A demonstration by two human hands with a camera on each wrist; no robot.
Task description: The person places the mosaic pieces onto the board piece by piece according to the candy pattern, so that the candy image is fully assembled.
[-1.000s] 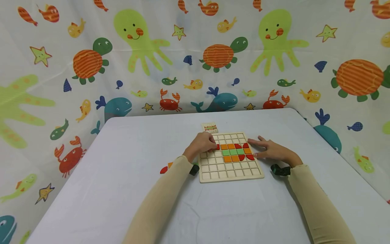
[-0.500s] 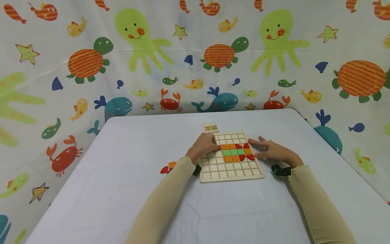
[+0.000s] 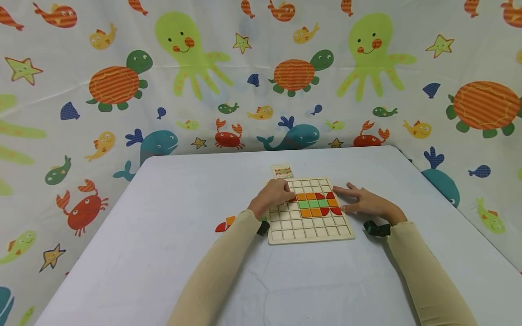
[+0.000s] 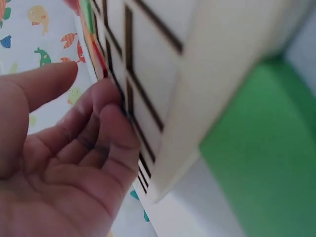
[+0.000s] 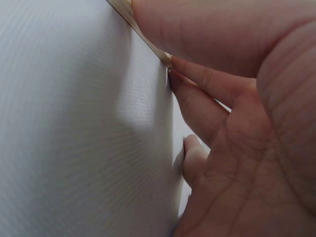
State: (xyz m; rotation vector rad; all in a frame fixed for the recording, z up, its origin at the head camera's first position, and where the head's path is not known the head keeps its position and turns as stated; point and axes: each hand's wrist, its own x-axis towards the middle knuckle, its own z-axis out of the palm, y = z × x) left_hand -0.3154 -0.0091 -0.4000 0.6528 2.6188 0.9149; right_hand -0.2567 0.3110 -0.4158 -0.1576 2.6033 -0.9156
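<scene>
A wooden grid board [image 3: 310, 233] lies on the table, with orange, green and red tiles set in its middle rows. My left hand [image 3: 272, 197] is over the board's left part. Its fingertips touch a red tile [image 3: 292, 199] beside an orange tile [image 3: 301, 197]. In the left wrist view the thumb stands apart from the curled fingers, right by the red tile [image 4: 100, 60]. My right hand [image 3: 366, 203] rests at the board's right edge with fingers spread. The right wrist view has its thumb and fingertips against the board's edge [image 5: 143, 37].
Behind the board lies a small pattern card [image 3: 282, 171]. Left of it, partly hidden by the left forearm, are loose pieces, including a red one [image 3: 220, 227] and an orange one [image 3: 230, 220]. A green piece [image 4: 266, 148] lies close beside the board. A patterned curtain [image 3: 244, 68] hangs behind.
A second ago the left hand pinched the red tile; since then its fingers have shifted slightly right and down onto it. The right hand stays at the board's edge.
</scene>
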